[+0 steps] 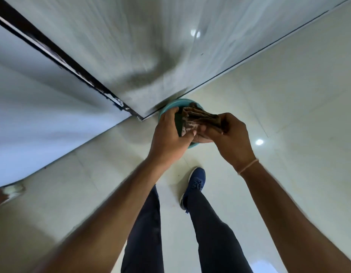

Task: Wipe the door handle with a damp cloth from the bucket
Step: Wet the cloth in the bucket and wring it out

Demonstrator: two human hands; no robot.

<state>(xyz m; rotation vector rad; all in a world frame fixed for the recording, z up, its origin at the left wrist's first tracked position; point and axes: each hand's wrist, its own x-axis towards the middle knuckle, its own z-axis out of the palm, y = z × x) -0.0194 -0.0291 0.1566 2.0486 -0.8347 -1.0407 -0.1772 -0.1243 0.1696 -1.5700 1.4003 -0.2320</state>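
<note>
A teal bucket [166,108] stands on the floor right at the bottom corner of a frosted glass door [143,46]. Directly above it, a dark brown wet cloth [200,117] is bunched between both hands. My left hand [168,133] grips its left end and my right hand [227,134] is closed around its right end. The two hands hide most of the bucket. No door handle is in view.
A dark door frame [58,56] runs diagonally at the upper left beside a pale wall [33,115]. The floor is glossy cream tile [289,115]. My legs in dark trousers and a blue shoe [194,184] are just behind the bucket.
</note>
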